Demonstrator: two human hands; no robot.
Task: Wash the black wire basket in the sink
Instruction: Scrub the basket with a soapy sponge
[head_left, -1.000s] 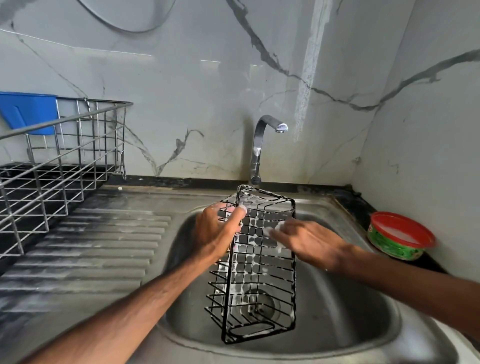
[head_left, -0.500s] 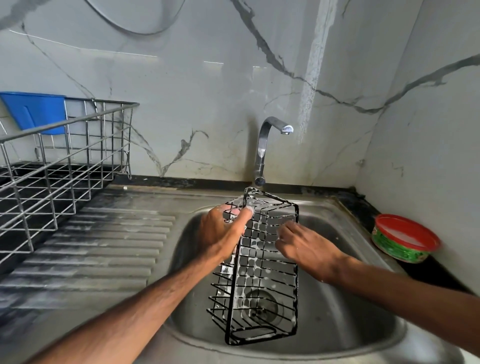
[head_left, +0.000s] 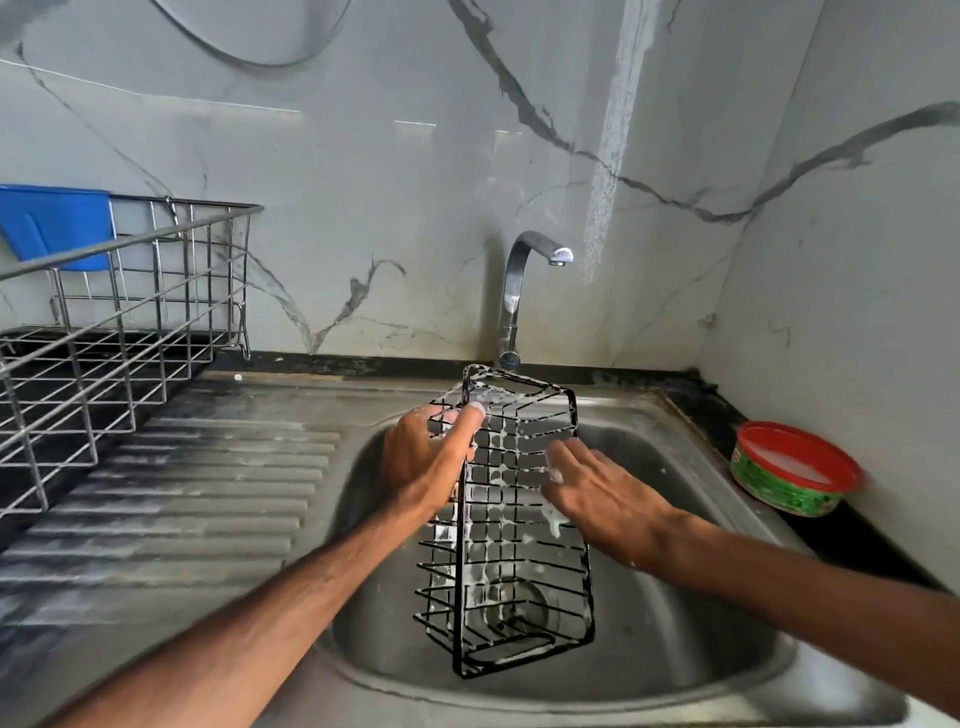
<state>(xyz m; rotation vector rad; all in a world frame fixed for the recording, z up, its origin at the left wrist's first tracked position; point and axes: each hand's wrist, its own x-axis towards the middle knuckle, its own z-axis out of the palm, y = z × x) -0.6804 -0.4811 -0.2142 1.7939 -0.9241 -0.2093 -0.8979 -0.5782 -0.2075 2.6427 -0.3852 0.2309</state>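
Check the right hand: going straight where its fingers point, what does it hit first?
The black wire basket: the right hand points up-left, fingers seemingly on its soapy side. Behind the mesh is the left hand, depth unclear.

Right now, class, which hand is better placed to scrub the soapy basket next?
The right hand: it lies flat on the soapy basket, free to rub. The left hand grips the upper edge, steadying it over the sink.
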